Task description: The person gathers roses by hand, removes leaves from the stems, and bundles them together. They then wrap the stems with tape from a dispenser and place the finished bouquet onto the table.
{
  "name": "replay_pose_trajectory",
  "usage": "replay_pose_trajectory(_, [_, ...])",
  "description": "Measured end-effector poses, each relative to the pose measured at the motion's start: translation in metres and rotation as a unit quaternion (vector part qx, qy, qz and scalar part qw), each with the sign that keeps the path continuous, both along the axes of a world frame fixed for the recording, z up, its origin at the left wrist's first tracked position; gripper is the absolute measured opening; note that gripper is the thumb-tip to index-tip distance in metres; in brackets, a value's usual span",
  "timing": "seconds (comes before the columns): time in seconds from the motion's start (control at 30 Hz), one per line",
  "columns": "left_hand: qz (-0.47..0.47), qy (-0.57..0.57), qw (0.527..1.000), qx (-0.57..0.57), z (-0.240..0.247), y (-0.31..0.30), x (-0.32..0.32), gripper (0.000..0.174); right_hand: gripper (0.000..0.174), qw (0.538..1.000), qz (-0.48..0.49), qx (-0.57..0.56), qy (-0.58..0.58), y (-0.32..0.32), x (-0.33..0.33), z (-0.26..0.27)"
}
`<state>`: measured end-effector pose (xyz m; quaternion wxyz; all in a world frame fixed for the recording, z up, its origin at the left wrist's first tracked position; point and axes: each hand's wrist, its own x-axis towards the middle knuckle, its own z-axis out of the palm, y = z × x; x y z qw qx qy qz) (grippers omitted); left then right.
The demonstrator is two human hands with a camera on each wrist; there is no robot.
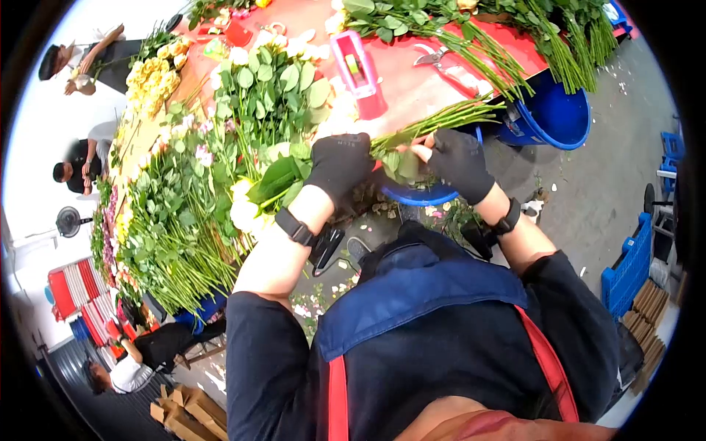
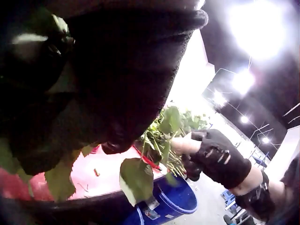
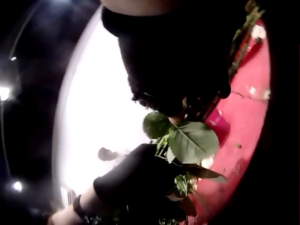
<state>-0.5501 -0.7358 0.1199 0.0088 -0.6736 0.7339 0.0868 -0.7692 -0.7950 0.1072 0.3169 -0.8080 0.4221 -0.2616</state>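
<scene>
My left hand [image 1: 342, 163], in a black glove, grips a bunch of flower stems [image 1: 460, 115] whose cut ends point right over the table edge. My right hand [image 1: 462, 165], gloved with bare fingertips, pinches green leaves [image 1: 402, 166] hanging beneath the stems, close beside the left hand. In the right wrist view a broad leaf [image 3: 193, 141] shows just below the right fingertips, with the left hand [image 3: 140, 173] beyond it. The left wrist view has the right hand [image 2: 218, 158] at the stems; the dark glove in front hides most of the left hand's hold.
Pruning shears [image 1: 441, 62] and a pink tape dispenser [image 1: 354, 65] lie on the red-covered table [image 1: 401, 81]. Leafy flower bundles [image 1: 173, 228] pile up on the left. A blue bucket [image 1: 555, 114] stands at right, and another blue rim [image 1: 419, 198] shows below the hands. Several people are at far left.
</scene>
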Motion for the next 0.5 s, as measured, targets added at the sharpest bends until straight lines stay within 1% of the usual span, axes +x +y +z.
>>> replay_pose_trajectory(0.03, [0.006,0.004,1.000,0.029,0.004,-0.001,-0.002,0.024,0.026,0.999,0.020,-0.034,0.005,0.000,-0.003,0.005])
replay_pose_trajectory(0.07, [0.013,0.008,0.998,0.056,0.008,-0.003,-0.005,0.024,0.026,0.996,0.036,-0.059,-0.064,0.001,-0.006,0.017])
replay_pose_trajectory(0.1, [0.006,0.013,0.998,0.063,0.013,-0.005,-0.008,0.023,0.025,0.989,0.085,-0.118,0.030,-0.005,-0.007,0.017])
replay_pose_trajectory(0.13, [-0.001,0.019,0.997,0.072,0.017,-0.006,-0.012,0.023,0.025,0.968,0.131,-0.171,0.127,-0.010,-0.010,0.014])
replay_pose_trajectory(0.17, [-0.011,0.006,0.998,0.064,0.014,-0.005,-0.014,0.021,0.022,0.966,0.182,-0.173,0.066,-0.013,-0.011,0.010])
replay_pose_trajectory(0.27, [-0.022,-0.010,0.998,0.062,0.007,-0.002,-0.007,0.033,0.024,0.959,0.229,-0.154,-0.066,-0.028,-0.028,-0.010])
replay_pose_trajectory(0.3, [-0.035,-0.020,0.998,0.048,0.012,-0.002,-0.001,0.021,0.022,0.963,0.239,-0.105,-0.071,-0.031,-0.040,-0.007])
replay_pose_trajectory(0.33, [-0.017,-0.033,0.998,0.056,0.013,-0.001,0.007,0.022,0.021,0.968,0.241,-0.070,0.011,-0.033,-0.053,-0.015])
replay_pose_trajectory(0.37, [0.001,-0.046,0.997,0.067,0.013,-0.001,0.017,0.023,0.022,0.958,0.249,-0.119,0.074,-0.035,-0.063,0.005])
replay_pose_trajectory(0.4, [0.020,-0.058,0.995,0.078,0.011,-0.001,0.028,0.024,0.022,0.913,0.273,-0.034,0.301,-0.037,-0.076,0.015])
replay_pose_trajectory(0.43, [0.035,-0.053,0.996,0.066,0.006,-0.001,0.041,0.025,0.027,0.873,0.334,-0.023,0.355,-0.042,-0.095,0.001])
replay_pose_trajectory(0.47, [0.053,-0.044,0.993,0.097,0.011,-0.003,0.048,0.023,0.030,0.872,0.352,-0.042,0.338,-0.040,-0.110,-0.017])
replay_pose_trajectory(0.5, [0.032,-0.027,0.997,0.068,0.006,-0.003,0.054,0.022,0.033,0.870,0.369,-0.061,0.322,-0.038,-0.124,-0.034])
